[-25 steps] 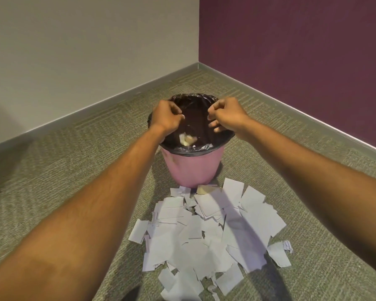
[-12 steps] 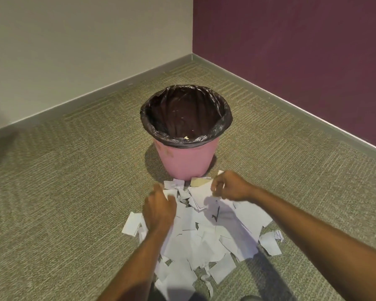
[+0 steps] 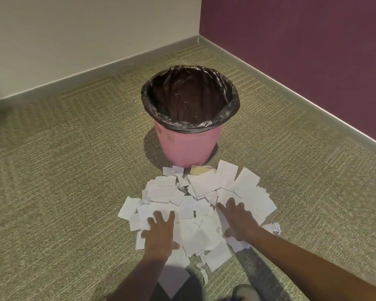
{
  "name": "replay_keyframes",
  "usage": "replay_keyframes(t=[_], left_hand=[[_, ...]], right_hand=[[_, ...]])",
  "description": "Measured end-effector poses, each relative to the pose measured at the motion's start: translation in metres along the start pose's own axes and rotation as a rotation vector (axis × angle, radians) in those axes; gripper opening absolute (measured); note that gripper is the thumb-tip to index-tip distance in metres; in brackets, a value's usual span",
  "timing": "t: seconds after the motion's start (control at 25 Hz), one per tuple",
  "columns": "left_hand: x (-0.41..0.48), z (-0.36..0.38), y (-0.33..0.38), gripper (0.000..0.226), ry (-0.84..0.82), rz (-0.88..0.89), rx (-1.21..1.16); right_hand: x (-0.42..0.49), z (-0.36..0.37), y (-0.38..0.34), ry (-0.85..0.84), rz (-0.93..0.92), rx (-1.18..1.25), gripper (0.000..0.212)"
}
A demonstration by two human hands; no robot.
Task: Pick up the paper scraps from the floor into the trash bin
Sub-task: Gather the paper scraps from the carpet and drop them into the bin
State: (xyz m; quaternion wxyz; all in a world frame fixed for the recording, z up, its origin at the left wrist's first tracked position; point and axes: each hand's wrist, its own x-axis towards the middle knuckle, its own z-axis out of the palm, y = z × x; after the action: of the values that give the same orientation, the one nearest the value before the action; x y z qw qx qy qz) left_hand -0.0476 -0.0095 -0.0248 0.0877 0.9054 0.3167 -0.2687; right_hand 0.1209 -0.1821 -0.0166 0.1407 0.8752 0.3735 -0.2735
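A pink trash bin [image 3: 188, 146] lined with a black bag stands upright on the carpet. Just in front of it lies a heap of white paper scraps [image 3: 204, 192], with one tan scrap [image 3: 201, 170] at the bin's foot. My left hand [image 3: 161, 232] rests flat on the near left part of the heap, fingers spread. My right hand [image 3: 237, 220] lies flat on the near right part, fingers apart too. Neither hand holds a scrap. A crumpled scrap [image 3: 275, 227] sits apart at the right edge.
Green patterned carpet [image 3: 63, 170] covers the floor. A beige wall [image 3: 74, 40] at the back left meets a purple wall [image 3: 302, 40] in the corner behind the bin. A dark shape [image 3: 244, 292] shows at the bottom edge.
Both hands left the bin's opening, came down to the paper heap, and now lie flat and spread on its near side. The view has tilted down towards the floor.
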Motion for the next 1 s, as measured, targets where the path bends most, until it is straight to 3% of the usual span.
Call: replay_keyframes(t=[0.12, 0.36, 0.56, 0.64, 0.84, 1.0], left_hand=[[0.001, -0.004, -0.004, 0.069, 0.062, 0.048, -0.087], [0.0, -0.002, -0.002, 0.045, 0.069, 0.103, -0.185], [0.005, 0.0, -0.01, 0.033, 0.056, 0.185, -0.279], [0.003, -0.008, -0.009, 0.031, 0.094, 0.172, -0.33], [-0.005, -0.016, -0.003, 0.031, 0.106, 0.24, -0.344], [-0.01, -0.004, 0.001, 0.106, -0.204, 0.288, -0.219]], right_hand=[[-0.001, -0.002, -0.006, 0.076, -0.098, -0.007, 0.066], [-0.006, 0.001, -0.02, 0.107, -0.266, 0.037, 0.041], [-0.011, -0.009, -0.022, 0.117, -0.191, 0.171, 0.026], [-0.013, -0.015, -0.025, 0.092, -0.154, 0.198, 0.035], [-0.02, -0.021, -0.039, -0.121, -0.195, 0.102, 0.094], [-0.019, 0.005, -0.05, -0.136, -0.269, -0.075, 0.12]])
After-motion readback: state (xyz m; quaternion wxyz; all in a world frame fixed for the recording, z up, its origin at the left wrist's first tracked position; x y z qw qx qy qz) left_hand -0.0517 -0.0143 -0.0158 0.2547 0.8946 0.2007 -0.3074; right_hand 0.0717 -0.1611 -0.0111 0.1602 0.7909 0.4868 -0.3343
